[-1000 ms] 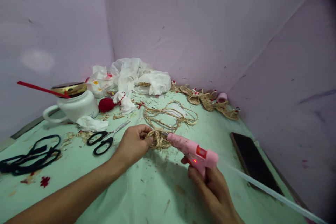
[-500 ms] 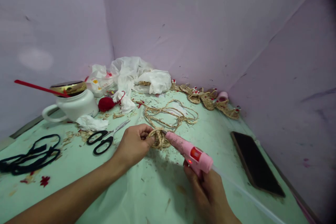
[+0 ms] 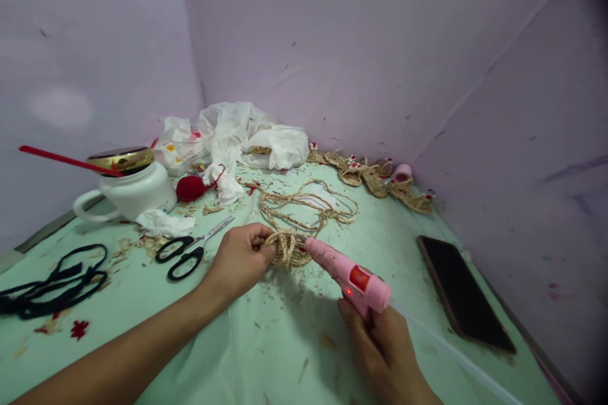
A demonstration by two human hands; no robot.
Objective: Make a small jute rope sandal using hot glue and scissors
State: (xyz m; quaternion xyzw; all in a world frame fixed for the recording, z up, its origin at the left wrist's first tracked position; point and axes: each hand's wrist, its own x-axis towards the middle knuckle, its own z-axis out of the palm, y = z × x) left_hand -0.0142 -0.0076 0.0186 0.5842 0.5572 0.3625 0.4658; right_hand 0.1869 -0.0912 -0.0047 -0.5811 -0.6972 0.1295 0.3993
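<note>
My left hand (image 3: 244, 259) pinches the left edge of a small woven piece of braided straw cord (image 3: 289, 249), which looks like a tiny slipper with crossed straps. In my right hand (image 3: 384, 342) is a pink hot glue gun (image 3: 349, 274), gripped by its handle, with a red light lit on its side. The gun's nozzle is at the right side of the straw piece; whether it touches cannot be told. A clear glue stick (image 3: 456, 351) trails from the gun's back end. Loose braided straw cord (image 3: 313, 205) lies just behind the piece.
Black-handled scissors (image 3: 190, 252) and black cord (image 3: 57, 281) lie at left. Behind them stand a white mug (image 3: 137, 190) and red yarn ball (image 3: 190, 188). White plastic bags (image 3: 237, 130) sit at the back, finished straw slippers (image 3: 375, 180) along the wall, a phone (image 3: 463, 291) at right.
The glue gun has shifted slightly right, its nozzle drawing back from the middle of the straw piece toward its right side. My left hand keeps its hold.
</note>
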